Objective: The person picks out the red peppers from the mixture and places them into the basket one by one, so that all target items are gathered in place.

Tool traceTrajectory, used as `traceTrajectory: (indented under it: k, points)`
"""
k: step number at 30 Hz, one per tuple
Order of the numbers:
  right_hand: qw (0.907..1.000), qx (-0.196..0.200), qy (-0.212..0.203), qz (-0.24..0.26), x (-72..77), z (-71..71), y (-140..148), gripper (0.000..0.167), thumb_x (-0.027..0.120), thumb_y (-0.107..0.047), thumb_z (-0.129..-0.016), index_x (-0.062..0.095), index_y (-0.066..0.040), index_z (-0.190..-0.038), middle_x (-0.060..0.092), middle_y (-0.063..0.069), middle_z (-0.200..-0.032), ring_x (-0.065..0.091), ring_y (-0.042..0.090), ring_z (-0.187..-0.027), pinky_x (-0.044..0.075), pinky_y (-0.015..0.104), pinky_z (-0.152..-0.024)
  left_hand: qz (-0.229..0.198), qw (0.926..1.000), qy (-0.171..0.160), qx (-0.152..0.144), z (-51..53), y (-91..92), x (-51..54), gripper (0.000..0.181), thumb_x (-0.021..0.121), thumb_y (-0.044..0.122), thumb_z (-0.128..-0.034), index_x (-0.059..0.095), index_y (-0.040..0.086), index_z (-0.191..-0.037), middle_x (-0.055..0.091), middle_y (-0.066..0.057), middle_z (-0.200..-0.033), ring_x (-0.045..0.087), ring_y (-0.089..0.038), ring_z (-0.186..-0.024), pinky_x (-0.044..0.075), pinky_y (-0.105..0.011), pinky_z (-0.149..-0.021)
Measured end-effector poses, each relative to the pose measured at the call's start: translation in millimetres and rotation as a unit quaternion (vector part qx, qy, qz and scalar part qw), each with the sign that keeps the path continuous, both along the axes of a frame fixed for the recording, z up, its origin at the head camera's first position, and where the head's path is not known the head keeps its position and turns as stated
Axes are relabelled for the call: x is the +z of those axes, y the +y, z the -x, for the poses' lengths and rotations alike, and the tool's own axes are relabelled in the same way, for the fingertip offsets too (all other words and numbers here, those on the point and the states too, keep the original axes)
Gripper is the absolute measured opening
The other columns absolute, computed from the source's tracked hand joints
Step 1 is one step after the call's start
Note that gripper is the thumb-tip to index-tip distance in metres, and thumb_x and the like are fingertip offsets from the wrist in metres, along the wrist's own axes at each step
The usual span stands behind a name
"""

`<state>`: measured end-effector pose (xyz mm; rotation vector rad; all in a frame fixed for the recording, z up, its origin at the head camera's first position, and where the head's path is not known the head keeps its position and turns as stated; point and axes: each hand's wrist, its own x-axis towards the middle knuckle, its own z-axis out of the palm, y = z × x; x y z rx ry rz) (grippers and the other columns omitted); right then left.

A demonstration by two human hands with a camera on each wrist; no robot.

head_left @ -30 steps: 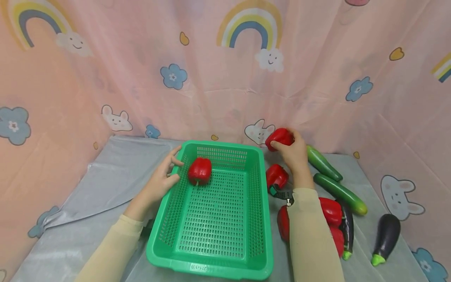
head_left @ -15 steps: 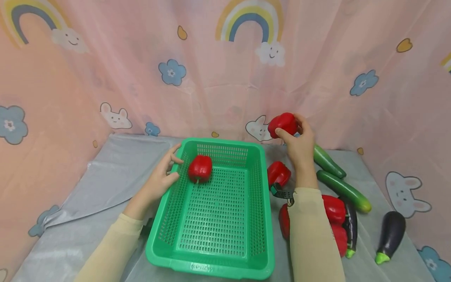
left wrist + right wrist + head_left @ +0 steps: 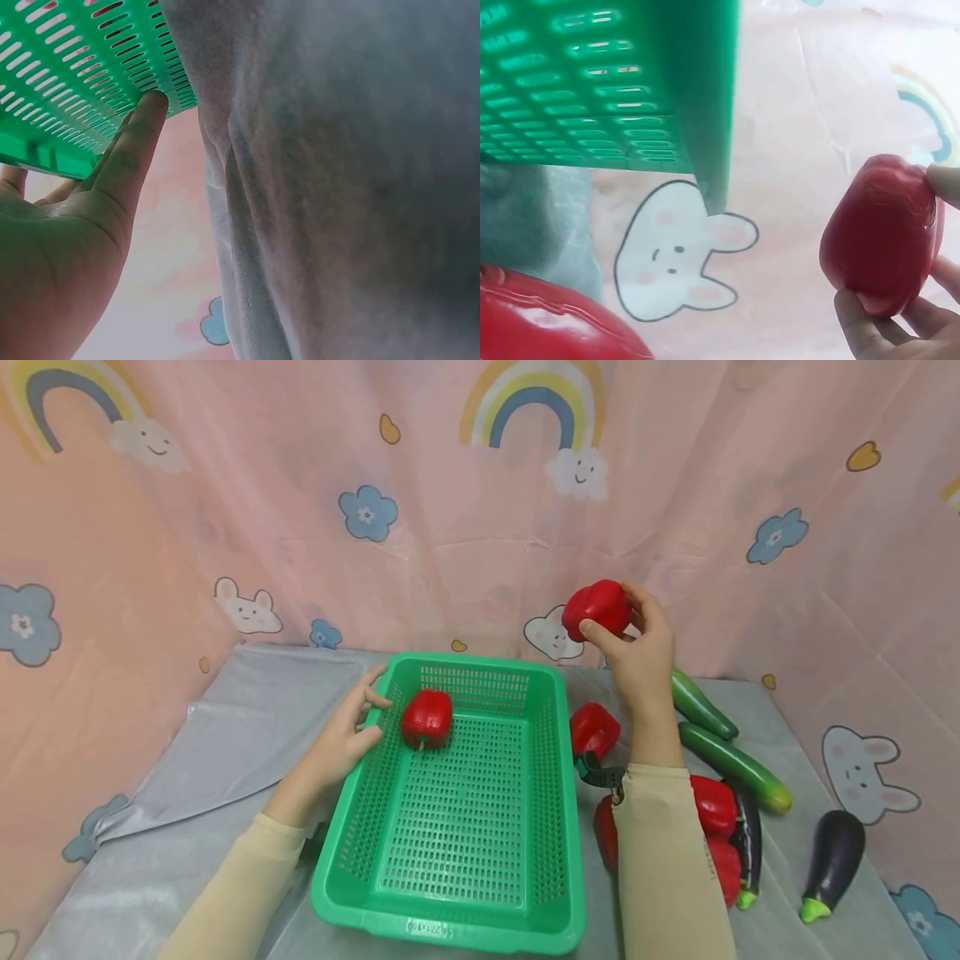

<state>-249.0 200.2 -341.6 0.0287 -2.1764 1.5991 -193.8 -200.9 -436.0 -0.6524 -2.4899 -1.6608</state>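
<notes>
At twelve o'clock in my view hangs a pink, rainbow-printed fabric curtain (image 3: 480,568); pale grey cloth (image 3: 255,718) lies below, creased toward eight.

A long, plain cream left sleeve (image 3: 234,889) is matched by a right sleeve (image 3: 670,877) of the same lightly creased cloth, with a small dark piece (image 3: 312,846) showing beside the one and a black, green-tipped fitting (image 3: 602,774) jutting out beside the other.

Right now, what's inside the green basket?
One red pepper sits toward the far left of the green basket; the mesh floor directly under it is covered.
</notes>
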Motion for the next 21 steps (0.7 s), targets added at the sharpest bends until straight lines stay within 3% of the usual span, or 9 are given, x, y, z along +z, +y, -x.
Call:
traceTrajectory:
  k: [12, 21]
  points:
    - [0.9956, 0.034, 0.069, -0.054, 33.1, -10.0, -11, 0.081, 0.091, -0.020, -0.086, 0.055, -0.016, -0.159, 0.058, 0.001, -0.154, 0.054, 0.024, -0.137, 0.058, 0.042, -0.104, -0.004, 1.0000, 0.004, -0.004, -0.4, 2.4, 4.1, 0.026, 0.049, 0.000, -0.0908, 0.053, -0.001, -0.117, 0.021, -0.015, -0.180, 0.027, -0.065, -0.153, 0.028, -0.086, -0.113]
    - [0.9918, 0.107, 0.050, -0.050, 55.4, -26.4, -29, 0.076, 0.088, -0.021, -0.088, 0.055, -0.015, -0.156, 0.060, 0.002, -0.150, 0.056, 0.025, -0.134, 0.057, 0.035, -0.100, -0.002, 1.0000, 0.000, -0.003, -0.2, 0.2, 1.8, 0.026, 0.050, 0.000, -0.0898, 0.053, -0.001, -0.115, 0.021, -0.015, -0.180, 0.027, -0.064, -0.154, 0.028, -0.086, -0.113]
